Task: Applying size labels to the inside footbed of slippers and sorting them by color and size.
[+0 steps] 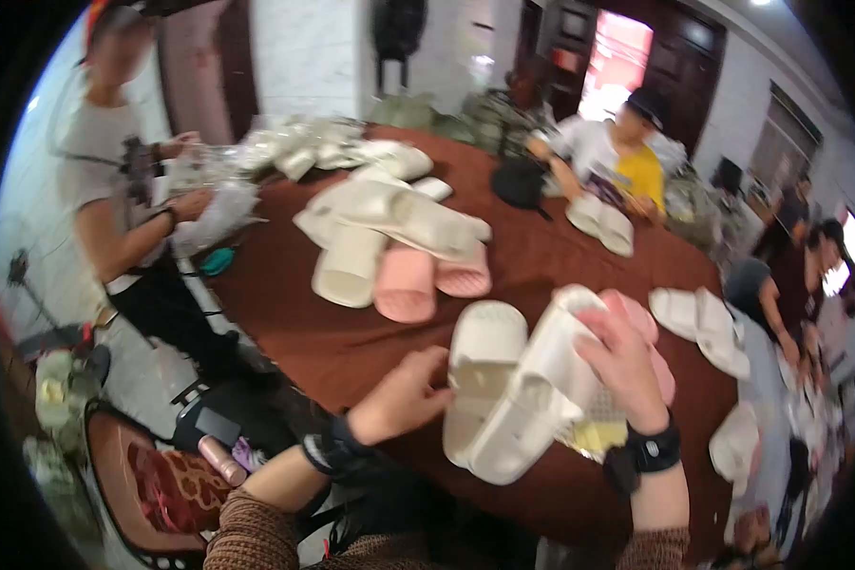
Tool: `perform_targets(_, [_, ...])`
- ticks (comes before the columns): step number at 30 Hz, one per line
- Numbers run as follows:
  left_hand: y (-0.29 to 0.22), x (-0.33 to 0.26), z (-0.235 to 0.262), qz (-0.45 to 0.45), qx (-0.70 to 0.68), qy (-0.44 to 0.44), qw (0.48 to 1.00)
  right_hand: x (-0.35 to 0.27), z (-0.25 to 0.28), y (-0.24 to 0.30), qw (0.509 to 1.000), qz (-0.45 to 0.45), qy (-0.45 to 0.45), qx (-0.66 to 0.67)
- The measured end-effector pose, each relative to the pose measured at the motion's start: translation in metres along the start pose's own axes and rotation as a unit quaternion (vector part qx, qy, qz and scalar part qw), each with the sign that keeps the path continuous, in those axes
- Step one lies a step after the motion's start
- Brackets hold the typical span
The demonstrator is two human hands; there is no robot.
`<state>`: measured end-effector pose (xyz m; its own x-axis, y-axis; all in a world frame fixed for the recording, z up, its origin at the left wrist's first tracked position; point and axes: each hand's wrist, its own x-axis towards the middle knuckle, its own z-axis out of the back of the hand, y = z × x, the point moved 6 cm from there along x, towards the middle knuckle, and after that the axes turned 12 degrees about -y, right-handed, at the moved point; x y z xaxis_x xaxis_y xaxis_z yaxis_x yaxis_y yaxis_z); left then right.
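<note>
Two white slide slippers stand together in front of me over the brown-covered table. The right one [532, 418] is tilted, and my right hand [622, 356] grips it by its upper side. Beside it leans the left white slipper [487, 356]. My left hand [404, 394] is just left of that slipper, its fingers loosely bent and apart, with nothing in them. Partly behind my right hand lie pink slippers [641, 318]. A pale yellow patterned piece [594, 432] shows below the right hand; I cannot make out what it is.
A pile of white and pink slippers [389, 223] lies farther back. More white slippers [701, 323] rest at the right edge of the brown tablecloth [351, 351]. A black cap [520, 183] lies at the far side. Co-workers stand left, across and right. A chair [128, 475] stands lower left.
</note>
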<state>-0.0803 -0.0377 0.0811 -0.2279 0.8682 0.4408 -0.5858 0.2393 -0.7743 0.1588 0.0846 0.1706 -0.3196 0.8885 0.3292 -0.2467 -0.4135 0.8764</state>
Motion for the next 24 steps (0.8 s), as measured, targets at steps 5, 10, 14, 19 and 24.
perform_targets(5, [0.005, 0.000, -0.031, 0.085, -0.019, 0.065, 0.994, -0.013, 0.011, -0.008, 0.993, -0.069, -0.018, 0.096])
perform_targets(10, [0.014, -0.008, -0.033, 0.105, 0.002, 0.073, 0.992, -0.009, 0.008, 0.005, 0.974, -0.021, -0.037, 0.221])
perform_targets(14, [0.019, -0.013, -0.036, 0.072, 0.002, 0.031, 0.997, -0.008, 0.008, 0.020, 0.962, -0.003, -0.049, 0.270])
perform_targets(19, [0.009, -0.014, -0.042, 0.114, -0.052, 0.108, 0.986, -0.013, 0.008, 0.044, 0.955, 0.009, -0.085, 0.283])
perform_targets(24, [-0.007, -0.011, -0.048, 0.054, -0.215, 0.113, 0.969, -0.012, 0.015, 0.061, 0.978, 0.054, -0.135, 0.150])
